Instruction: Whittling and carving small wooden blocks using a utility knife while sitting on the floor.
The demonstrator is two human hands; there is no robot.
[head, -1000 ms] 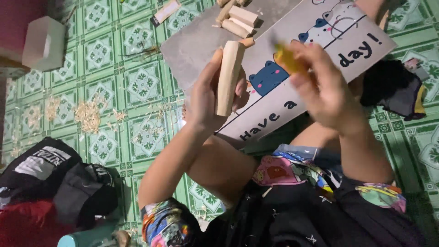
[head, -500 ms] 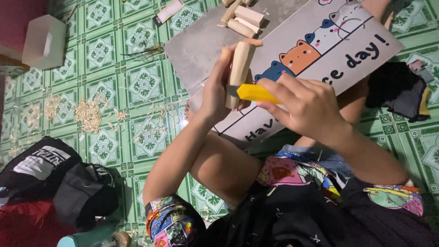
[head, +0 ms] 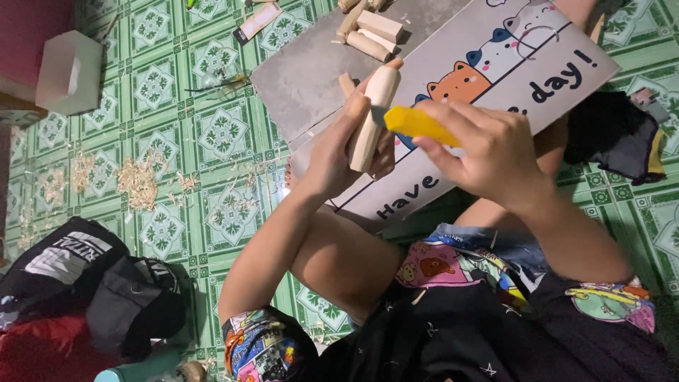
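The green patterned tile floor (head: pixel 163 85) fills the left and upper part of the frame; you sit on it with your knees drawn up at lower centre. A grey board printed with cartoon cats (head: pixel 495 78) lies slanted across the upper right, overlapping a plain grey slab (head: pixel 304 78) at upper centre. A black bag (head: pixel 92 283) sits at lower left, and a dark cloth (head: pixel 615 138) at the right edge.

Your left forearm rises from lower centre toward the middle of the frame, the wrist bent back. Your left hand (head: pixel 336 152) wraps a pale wooden peg (head: pixel 375 113), the fingers closed around its lower half, thumb up along its side. The peg stands nearly upright, tilted slightly right, its rounded top near upper centre, held above the cat board and not touching it.

Your right forearm comes in from the lower right. Your right hand (head: pixel 488 152) is curled, fingers closed on a yellow-handled knife (head: pixel 417 122); the handle points left, and its front end meets the peg's upper part. The blade itself is too hidden to make out.

Cut wooden blocks (head: pixel 371 32) lie clustered on the grey slab at top centre. Pale wood shavings (head: pixel 138 180) are scattered over the tiles at left. A white box (head: pixel 67 71) stands at upper left.
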